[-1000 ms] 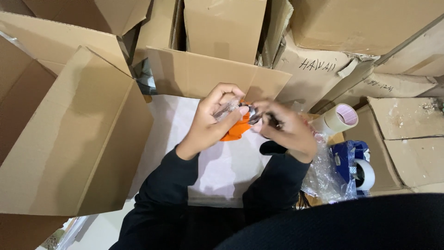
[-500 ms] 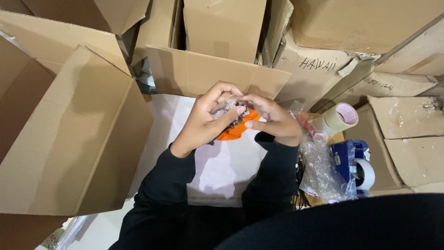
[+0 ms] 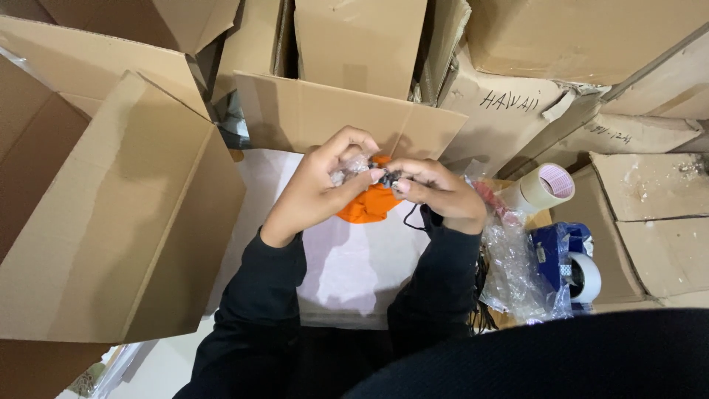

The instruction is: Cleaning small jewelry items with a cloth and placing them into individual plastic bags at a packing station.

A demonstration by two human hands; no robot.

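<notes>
Hands [image 3: 384,188] around bunched orange item [image 3: 369,205]

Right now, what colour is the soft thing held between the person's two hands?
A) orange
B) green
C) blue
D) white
A: the left hand and the right hand meet over a bunched orange item, held above a white sheet. The only blue thing is the tape dispenser, off to the person's right.
</notes>
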